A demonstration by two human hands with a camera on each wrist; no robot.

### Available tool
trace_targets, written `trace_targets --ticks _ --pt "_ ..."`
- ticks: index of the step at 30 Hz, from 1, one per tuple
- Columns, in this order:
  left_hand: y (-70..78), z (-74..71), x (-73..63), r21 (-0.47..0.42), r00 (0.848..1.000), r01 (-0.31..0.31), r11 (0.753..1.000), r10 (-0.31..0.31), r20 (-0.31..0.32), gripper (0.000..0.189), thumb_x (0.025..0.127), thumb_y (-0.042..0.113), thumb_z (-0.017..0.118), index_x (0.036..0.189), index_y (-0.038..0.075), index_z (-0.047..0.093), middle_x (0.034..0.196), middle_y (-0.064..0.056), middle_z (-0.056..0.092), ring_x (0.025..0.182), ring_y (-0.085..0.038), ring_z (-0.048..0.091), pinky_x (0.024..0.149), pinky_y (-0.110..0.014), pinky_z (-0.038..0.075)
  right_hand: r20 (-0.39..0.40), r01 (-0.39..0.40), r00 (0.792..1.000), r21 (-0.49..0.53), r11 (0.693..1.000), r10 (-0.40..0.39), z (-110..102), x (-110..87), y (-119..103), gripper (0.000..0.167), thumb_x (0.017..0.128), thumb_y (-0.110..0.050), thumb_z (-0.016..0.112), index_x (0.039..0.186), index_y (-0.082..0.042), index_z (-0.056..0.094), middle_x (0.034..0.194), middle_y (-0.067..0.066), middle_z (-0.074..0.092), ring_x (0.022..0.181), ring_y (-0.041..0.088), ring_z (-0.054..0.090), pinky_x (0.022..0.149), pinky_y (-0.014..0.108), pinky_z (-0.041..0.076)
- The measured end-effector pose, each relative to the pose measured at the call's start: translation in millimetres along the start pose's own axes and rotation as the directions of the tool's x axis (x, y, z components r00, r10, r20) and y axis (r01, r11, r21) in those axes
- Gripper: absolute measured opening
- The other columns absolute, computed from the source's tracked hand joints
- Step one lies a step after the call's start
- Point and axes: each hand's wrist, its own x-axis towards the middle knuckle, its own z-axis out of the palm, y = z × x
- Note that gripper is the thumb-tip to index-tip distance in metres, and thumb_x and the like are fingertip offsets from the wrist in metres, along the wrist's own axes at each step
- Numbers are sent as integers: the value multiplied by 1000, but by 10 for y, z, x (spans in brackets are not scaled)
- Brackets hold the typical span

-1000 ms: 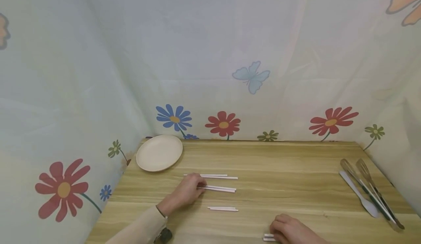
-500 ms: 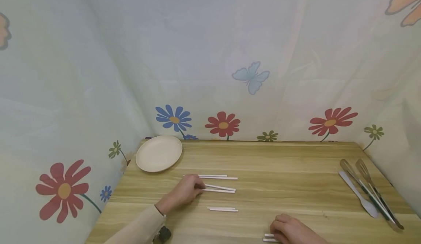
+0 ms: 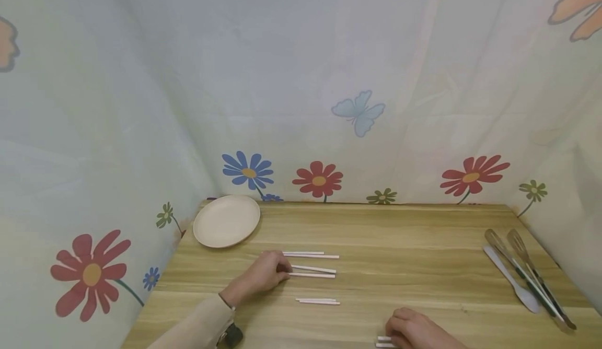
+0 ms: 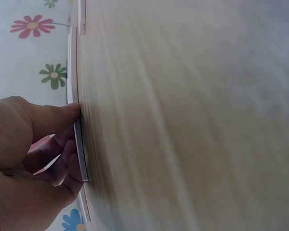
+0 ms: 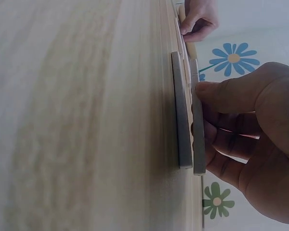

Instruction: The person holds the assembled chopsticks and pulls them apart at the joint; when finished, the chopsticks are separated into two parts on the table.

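Observation:
My left hand (image 3: 261, 273) pinches the left end of a slim white stick (image 4: 83, 166) between thumb and fingers, low over the tabletop. Just behind it in the head view lies its partner, a second white stick (image 3: 314, 269), with a narrow gap between them. At the front edge of the head view, my right hand (image 3: 416, 329) holds another white stick (image 5: 198, 130) by thumb and fingertips. Beside that one rests a similar stick (image 5: 182, 115) on the wood. My right palm hides most of both in the head view.
A farther stick pair (image 3: 310, 255) lies behind the left hand, and a shorter pair (image 3: 317, 301) in front. A cream plate (image 3: 227, 221) sits at the back left. A white spoon (image 3: 512, 281) and two long-handled utensils (image 3: 541, 281) lie at the right.
My left hand has shifted slightly left, and the left ends of the two sticks by it stand farther apart. My right hand stays almost still.

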Motion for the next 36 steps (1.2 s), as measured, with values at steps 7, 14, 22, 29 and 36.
trace_targets --ticks 7,14,22,29,36 --pt "-14 24 -7 14 1000 5 1000 -5 -4 7 80 7 77 81 13 74 77 8 62 72 -1 55 67 -19 50 17 10 1000 6 1000 -10 6 5 -4 13 85 -7 70 89 -19 67 85 -18 55 77 -8 46 60 16 43" --pt "-16 42 -27 9 1000 -2 1000 2 -13 8 80 6 76 79 14 73 76 8 60 69 0 53 64 -18 48 7 22 1000 -17 1000 -22 17 10 -5 15 82 -6 71 88 -19 67 84 -18 55 76 -8 44 59 15 42" --pt "-5 29 -22 23 999 -18 1000 19 -33 8 80 7 75 80 14 72 74 9 58 68 0 51 62 -18 46 -7 32 999 -29 999 -32 26 8 -4 15 82 -6 71 87 -19 66 84 -18 54 76 -9 44 59 14 41" --pt "-9 25 -25 30 999 -21 999 23 -44 7 80 9 75 79 15 72 73 10 59 67 0 51 62 -18 46 62 -31 998 29 999 30 -3 27 -17 12 85 -8 69 88 -19 67 84 -20 54 76 -9 44 59 16 42" --pt "4 8 -40 19 999 4 1000 -4 -35 4 82 11 74 82 15 73 77 9 64 71 0 55 66 -19 49 35 8 999 -3 1000 -8 23 16 4 12 84 -8 70 87 -19 66 83 -19 53 75 -9 44 59 15 41"
